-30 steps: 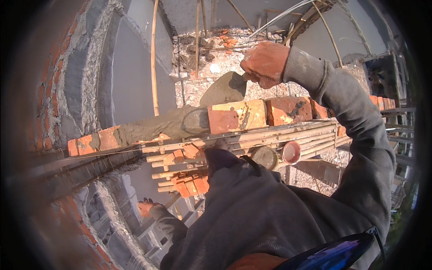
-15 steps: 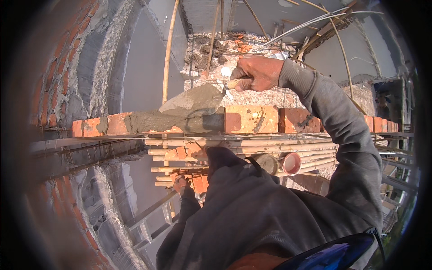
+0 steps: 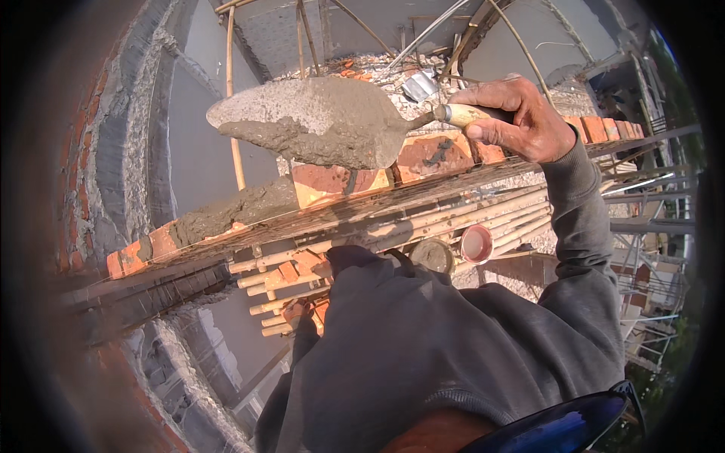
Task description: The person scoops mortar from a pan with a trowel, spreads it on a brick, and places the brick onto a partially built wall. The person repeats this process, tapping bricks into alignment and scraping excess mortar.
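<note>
My right hand is closed round the wooden handle of a trowel, which I hold over the brick wall. Wet mortar coats much of its blade, thickest along the lower edge. Beneath and behind the blade runs a course of red bricks, partly hidden by it. A bed of grey mortar covers the bricks to the left. Low on the left, my left hand is at some loose bricks on the bamboo platform; its fingers are too small and shaded to show whether they grip one.
The bamboo poles of the platform lie below the wall. On them stand a mortar-filled bucket and a reddish bucket. A thin string runs along the wall's near edge. Upright bamboo props and rubble stand beyond.
The trowel has lifted off the mortar bed and turned, its blade now raised toward me. My right hand has moved right. The whole view has tilted. My left hand stays by the loose bricks.
</note>
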`<move>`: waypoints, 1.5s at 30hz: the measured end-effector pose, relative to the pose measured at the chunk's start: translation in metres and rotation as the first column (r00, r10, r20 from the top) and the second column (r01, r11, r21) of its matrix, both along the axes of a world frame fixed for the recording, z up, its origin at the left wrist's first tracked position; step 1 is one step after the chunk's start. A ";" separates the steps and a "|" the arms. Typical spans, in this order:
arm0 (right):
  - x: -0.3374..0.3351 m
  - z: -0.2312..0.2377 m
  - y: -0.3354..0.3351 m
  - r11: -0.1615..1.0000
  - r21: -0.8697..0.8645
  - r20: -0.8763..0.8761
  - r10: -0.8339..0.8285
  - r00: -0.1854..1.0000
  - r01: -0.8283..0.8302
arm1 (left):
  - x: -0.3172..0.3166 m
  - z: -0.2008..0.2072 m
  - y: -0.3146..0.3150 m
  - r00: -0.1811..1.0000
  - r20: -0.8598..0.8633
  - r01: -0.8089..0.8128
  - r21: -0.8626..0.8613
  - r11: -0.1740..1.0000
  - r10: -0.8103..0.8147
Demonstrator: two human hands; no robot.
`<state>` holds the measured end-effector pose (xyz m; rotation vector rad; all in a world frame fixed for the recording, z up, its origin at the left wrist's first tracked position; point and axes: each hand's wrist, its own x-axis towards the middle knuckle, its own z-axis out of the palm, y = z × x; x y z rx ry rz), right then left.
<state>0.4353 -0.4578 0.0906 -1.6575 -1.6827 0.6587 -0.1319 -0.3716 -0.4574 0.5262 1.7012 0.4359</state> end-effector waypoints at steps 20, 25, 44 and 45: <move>-0.256 -0.392 -0.388 -0.199 -0.638 0.249 -0.967 -0.045 0.744 | 0.233 -0.006 0.193 0.470 -0.033 0.859 -0.215 0.465 -0.882; -0.220 -0.591 -0.350 -0.362 -0.747 0.307 -0.932 -0.194 0.558 | 0.305 0.029 0.037 -0.342 -0.127 0.939 -0.012 -0.344 -0.931; -0.540 -0.867 -0.202 -0.407 -0.858 0.449 -0.300 -0.842 -0.313 | 0.501 0.132 -0.425 -0.794 -0.380 -0.528 0.818 -0.229 0.474; -0.535 -0.872 -0.196 -0.419 -0.850 0.466 -0.313 -0.828 -0.320 | 0.498 0.122 -0.429 -0.789 -0.380 -0.538 0.806 -0.247 0.482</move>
